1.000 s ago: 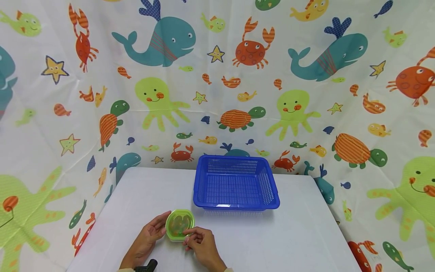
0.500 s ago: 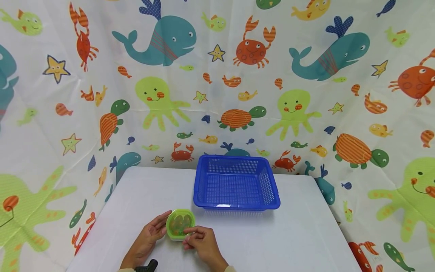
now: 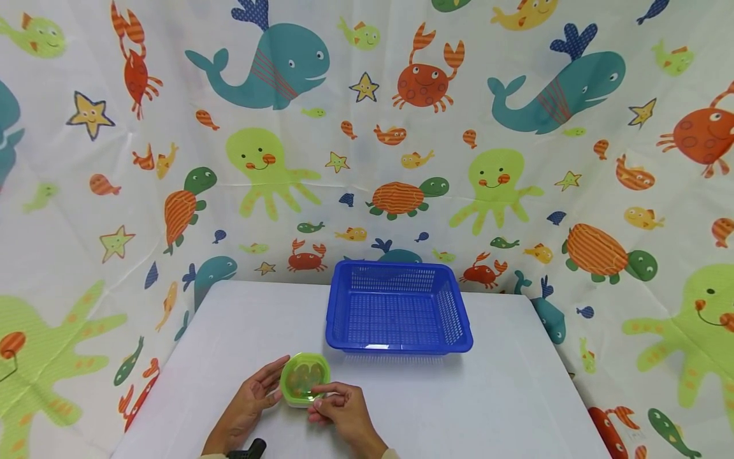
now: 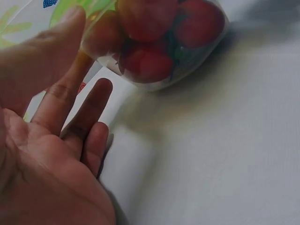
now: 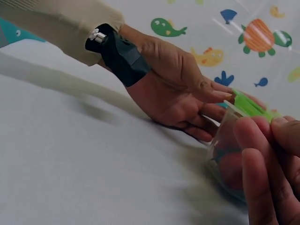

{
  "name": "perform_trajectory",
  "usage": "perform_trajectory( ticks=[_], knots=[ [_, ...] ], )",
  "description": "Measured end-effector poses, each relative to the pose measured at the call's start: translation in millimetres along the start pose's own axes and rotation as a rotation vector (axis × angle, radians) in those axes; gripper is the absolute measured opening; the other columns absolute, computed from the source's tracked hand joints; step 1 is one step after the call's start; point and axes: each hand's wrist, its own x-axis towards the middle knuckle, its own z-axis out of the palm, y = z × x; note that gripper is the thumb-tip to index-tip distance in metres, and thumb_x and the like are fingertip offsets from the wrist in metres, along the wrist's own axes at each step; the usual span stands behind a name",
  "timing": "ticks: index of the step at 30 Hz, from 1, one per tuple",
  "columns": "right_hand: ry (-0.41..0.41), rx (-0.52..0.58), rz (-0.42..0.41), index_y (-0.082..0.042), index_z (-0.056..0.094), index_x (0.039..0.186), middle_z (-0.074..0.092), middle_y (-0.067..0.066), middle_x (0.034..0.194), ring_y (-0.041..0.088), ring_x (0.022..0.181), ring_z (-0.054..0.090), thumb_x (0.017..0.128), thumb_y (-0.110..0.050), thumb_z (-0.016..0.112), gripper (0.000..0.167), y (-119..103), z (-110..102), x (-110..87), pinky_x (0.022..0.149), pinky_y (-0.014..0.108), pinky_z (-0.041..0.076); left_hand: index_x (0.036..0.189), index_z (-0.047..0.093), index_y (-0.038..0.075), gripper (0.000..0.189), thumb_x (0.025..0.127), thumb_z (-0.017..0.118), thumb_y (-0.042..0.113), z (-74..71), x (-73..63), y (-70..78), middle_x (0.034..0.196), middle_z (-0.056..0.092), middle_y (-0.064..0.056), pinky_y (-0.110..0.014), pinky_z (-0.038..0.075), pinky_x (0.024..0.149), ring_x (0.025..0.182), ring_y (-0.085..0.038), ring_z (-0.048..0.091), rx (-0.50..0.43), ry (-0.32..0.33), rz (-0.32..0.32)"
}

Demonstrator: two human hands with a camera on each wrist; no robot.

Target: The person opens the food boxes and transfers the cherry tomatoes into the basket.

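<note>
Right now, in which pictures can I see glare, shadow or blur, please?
Head view: fairly even light, small glare on the green lid and the blue basket; left wrist view: dimmer, a soft shadow on the table beside the box, and the left hand's thumb looks slightly blurred; right wrist view: also dim, with soft shadows.

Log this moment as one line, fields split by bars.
left hand: beside tub | right hand: pinching edge of lid | tub: clear, round red things inside | basket: blue, beyond tub
</note>
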Motion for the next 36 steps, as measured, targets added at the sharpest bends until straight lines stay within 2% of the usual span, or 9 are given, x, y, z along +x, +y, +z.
perform_trajectory(
  ticks=[7,17,21,28,32,36],
  knots=[
    [0.006,-0.039,0.007,0.006,0.074,0.121,0.08,0.026,0.095,0.01,0.069,0.078,0.095,0.0,0.074,0.027,-2.7,0.7,-2.7,0.057,0.019,0.06,0.164,0.034,0.002,0.073,0.1,0.069,0.002,1.5,-0.7,0.1,0.151,0.062,0.015,-0.015,0.05,0.109,0.134,0.004,0.059,0.009,0.016,-0.01],
    [0.008,-0.062,-0.011,0.007,0.074,0.12,0.08,0.026,0.095,0.01,0.067,0.078,0.095,0.0,0.074,0.026,-5.5,-1.3,-5.2,0.056,0.019,0.059,0.162,0.036,-0.003,0.072,0.099,0.072,0.005,3.3,-0.9,0.9,0.144,0.065,0.021,-0.014,0.05,0.108,0.131,0.005,0.059,0.035,0.018,-0.044],
    [0.0,-0.065,-0.039,0.009,0.074,0.119,0.08,0.025,0.094,0.01,0.069,0.078,0.094,0.001,0.074,0.026,-7.3,-3.1,-4.1,0.06,0.021,0.062,0.162,0.038,-0.001,0.072,0.099,0.073,0.007,4.5,-0.5,1.6,0.149,0.063,0.015,-0.013,0.05,0.107,0.131,0.006,0.059,0.049,0.035,-0.062],
    [-0.061,-0.097,-0.122,0.01,0.072,0.122,0.08,0.027,0.096,0.009,0.077,0.08,0.096,0.001,0.073,0.028,-8.3,-11.3,-3.5,0.071,0.024,0.065,0.161,0.04,0.0,0.075,0.097,0.077,0.011,6.9,0.6,2.6,0.158,0.057,0.001,-0.01,0.048,0.106,0.13,0.009,0.058,0.075,0.048,-0.096],
    [-0.079,-0.145,-0.157,0.008,0.072,0.122,0.078,0.03,0.098,0.01,0.08,0.08,0.098,-0.001,0.072,0.026,-11.4,-16.5,-6.2,0.072,0.024,0.066,0.161,0.041,0.001,0.073,0.098,0.076,0.012,6.0,1.2,2.3,0.159,0.057,0.002,-0.008,0.047,0.105,0.13,0.011,0.057,0.095,0.041,-0.1],
    [-0.065,-0.186,-0.159,0.005,0.074,0.122,0.075,0.037,0.1,0.01,0.082,0.079,0.098,-0.002,0.072,0.025,-16.8,-21.3,-10.9,0.073,0.024,0.065,0.161,0.041,0.001,0.072,0.099,0.075,0.014,3.9,1.4,2.2,0.156,0.059,0.008,-0.007,0.046,0.106,0.13,0.013,0.056,0.115,0.015,-0.09]
  ],
)
